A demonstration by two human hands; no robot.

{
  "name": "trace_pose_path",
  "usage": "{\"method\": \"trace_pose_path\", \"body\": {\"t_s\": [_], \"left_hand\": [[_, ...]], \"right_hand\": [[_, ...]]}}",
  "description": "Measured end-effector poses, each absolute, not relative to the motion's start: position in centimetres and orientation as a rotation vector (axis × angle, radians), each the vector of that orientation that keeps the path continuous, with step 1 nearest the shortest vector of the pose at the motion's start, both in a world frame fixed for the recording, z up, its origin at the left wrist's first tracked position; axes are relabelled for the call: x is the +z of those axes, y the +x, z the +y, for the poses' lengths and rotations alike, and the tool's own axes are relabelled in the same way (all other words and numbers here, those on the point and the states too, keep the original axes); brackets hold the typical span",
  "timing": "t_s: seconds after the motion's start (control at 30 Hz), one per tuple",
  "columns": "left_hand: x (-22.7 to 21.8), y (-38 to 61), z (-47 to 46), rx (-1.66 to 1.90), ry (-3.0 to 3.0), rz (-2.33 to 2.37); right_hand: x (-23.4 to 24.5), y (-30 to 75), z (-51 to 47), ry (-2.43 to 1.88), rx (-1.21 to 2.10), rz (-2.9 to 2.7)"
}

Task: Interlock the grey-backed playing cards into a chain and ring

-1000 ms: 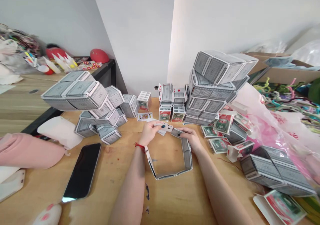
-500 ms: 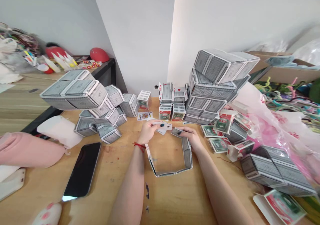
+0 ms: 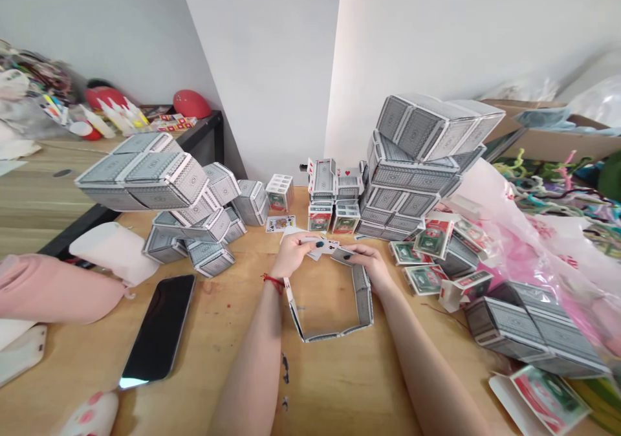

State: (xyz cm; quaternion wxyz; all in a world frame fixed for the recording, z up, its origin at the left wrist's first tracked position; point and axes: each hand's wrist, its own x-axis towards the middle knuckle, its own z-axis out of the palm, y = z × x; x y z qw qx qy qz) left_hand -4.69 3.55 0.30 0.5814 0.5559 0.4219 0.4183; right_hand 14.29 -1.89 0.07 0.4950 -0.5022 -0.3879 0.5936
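Card strip (image 3: 363, 301) near open card box (image 3: 476, 287)

The head camera looks forward and down, close over the table (image 3: 208, 332). Left hand (image 3: 291, 256) and right hand (image 3: 372, 262) appear mid-frame, the wall (image 3: 272, 67) above.

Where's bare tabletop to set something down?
Bare tabletop: between black phone and left forearm; between the forearms, on the near side of the card strip; also inside the strip's bend, though hemmed in. Crowded: beyond the right forearm, with card boxes and a grey card block; at the back, with the tall card stack.
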Motion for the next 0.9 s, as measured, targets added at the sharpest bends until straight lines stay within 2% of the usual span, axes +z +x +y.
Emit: {"method": "trace_pose_path", "body": {"t_s": [0.47,0.9], "left_hand": [[0.13,-5.36,3.74,0.874,1.564,1.024],[0.1,-5.21,3.64,0.916,1.684,1.053]], "right_hand": [[-0.22,14.43,-1.89,-1.186,1.395,-0.991],[-0.18,14.04,-1.84,-1.216,1.294,-1.083]]}}
